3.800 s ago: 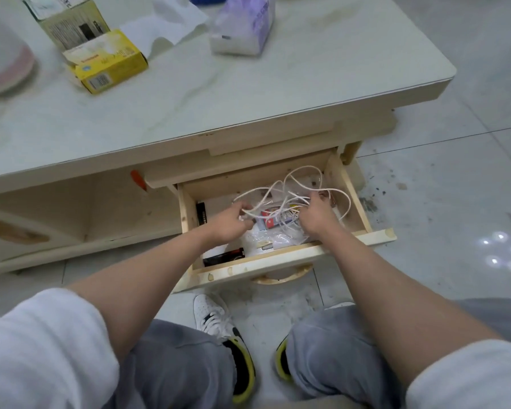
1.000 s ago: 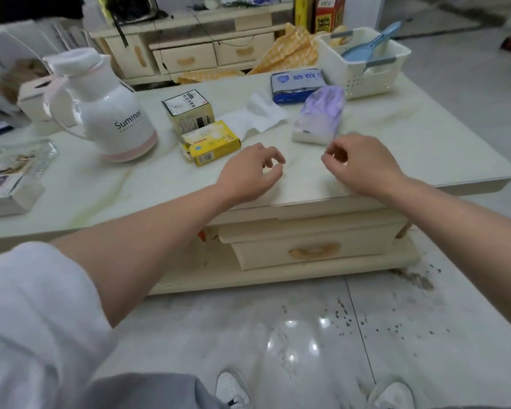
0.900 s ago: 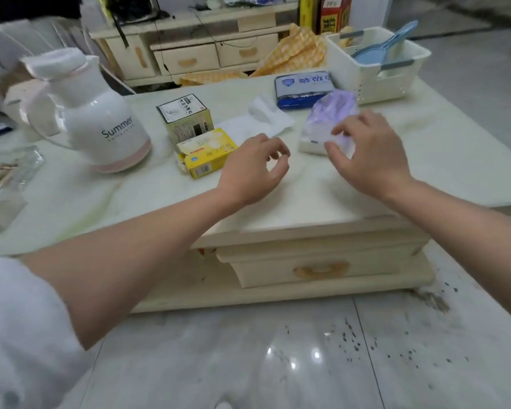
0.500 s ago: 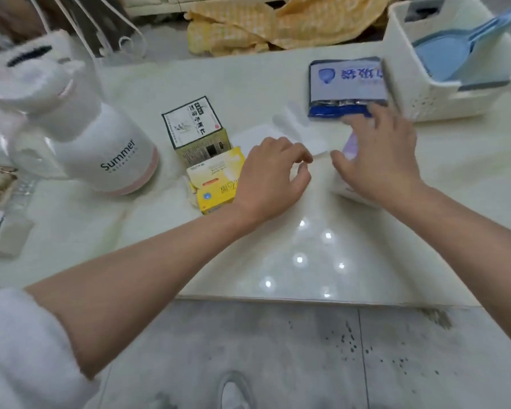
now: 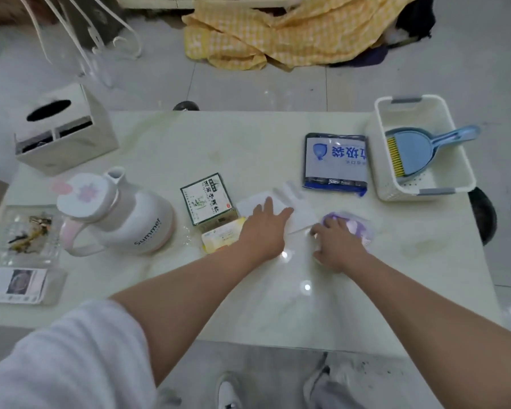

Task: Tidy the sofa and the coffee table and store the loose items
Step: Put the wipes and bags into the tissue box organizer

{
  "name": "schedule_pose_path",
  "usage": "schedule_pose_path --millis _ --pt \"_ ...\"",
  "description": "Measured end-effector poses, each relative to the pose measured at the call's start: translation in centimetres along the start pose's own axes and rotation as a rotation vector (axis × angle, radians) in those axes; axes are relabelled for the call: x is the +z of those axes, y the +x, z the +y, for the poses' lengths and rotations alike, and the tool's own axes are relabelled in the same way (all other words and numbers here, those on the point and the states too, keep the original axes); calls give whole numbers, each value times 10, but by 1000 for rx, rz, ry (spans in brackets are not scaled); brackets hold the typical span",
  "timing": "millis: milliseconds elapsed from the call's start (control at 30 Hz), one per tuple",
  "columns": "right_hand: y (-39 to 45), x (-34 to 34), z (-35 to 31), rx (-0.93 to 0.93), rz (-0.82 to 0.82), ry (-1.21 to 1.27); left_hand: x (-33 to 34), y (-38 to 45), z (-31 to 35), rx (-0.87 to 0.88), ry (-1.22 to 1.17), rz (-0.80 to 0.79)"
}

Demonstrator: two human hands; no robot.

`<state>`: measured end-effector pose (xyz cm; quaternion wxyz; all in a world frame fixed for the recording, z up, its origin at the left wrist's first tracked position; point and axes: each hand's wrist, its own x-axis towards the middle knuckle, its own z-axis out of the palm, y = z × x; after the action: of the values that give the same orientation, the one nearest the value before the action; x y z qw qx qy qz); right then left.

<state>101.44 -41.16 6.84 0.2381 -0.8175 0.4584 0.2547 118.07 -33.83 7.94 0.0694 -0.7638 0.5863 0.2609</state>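
Gathering loose items off the tabletop seems the step in hand. The left hand lies flat, fingers spread, on the white tissue; the right hand curls round the purple tissue pack (mid-tabletop). Next, lift both and store them.

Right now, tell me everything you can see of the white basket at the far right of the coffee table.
The white plastic basket is rectangular, with perforated walls and floor and a grey handle strip at each short end. It stands upright at the far right of the coffee table, close beside the blue pack of rubbish bags. Inside lies a blue dustpan with a yellow-bristled brush; its handle sticks out over the right rim. Neither hand touches it.
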Motion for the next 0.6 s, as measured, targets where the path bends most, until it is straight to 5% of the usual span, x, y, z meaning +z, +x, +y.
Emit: schedule_pose_path --millis 200,400,600 --pt "1 1 6 -13 69 50 8 33 -10 -28 56 69" --pt "-21 -24 59 66 609 314 -18 32 18 -156 -378 241" --pt "-22 -42 99 181 319 592 -38 35 86 -42 -511 227"
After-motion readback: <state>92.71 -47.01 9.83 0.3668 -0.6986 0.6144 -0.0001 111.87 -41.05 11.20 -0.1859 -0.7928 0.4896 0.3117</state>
